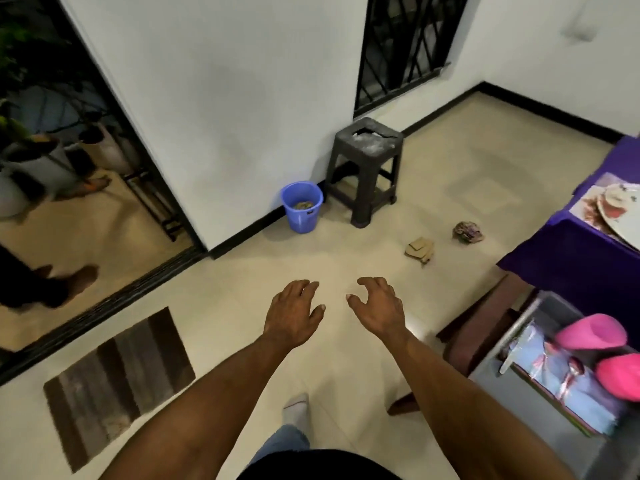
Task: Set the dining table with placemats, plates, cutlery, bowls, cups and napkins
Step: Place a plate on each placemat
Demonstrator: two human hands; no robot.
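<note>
The floor (pixel 311 258) fills most of the view, with a striped mat (pixel 117 386) near left. At the right edge stands the counter (pixel 568 258) under a purple cloth, already carrying a placemat (pixel 588 206) with a plate (pixel 620 216) on it. Near right, a grey tray (pixel 502 393) holds another placemat (pixel 554 379), two pink cups (pixel 595 332) and what looks like cutlery, blurred. A dark stool (pixel 367 168) and a blue bin (pixel 302 206) sit by the far wall, with scraps (pixel 420 249) on the floor between stool and counter. The left hand (pixel 292 313) and right hand (pixel 379 308) hover out front, fingers loosely curled, holding nothing. This looks like a pause between settings; the next move likely calls for turning right and taking an item from the tray.
</note>
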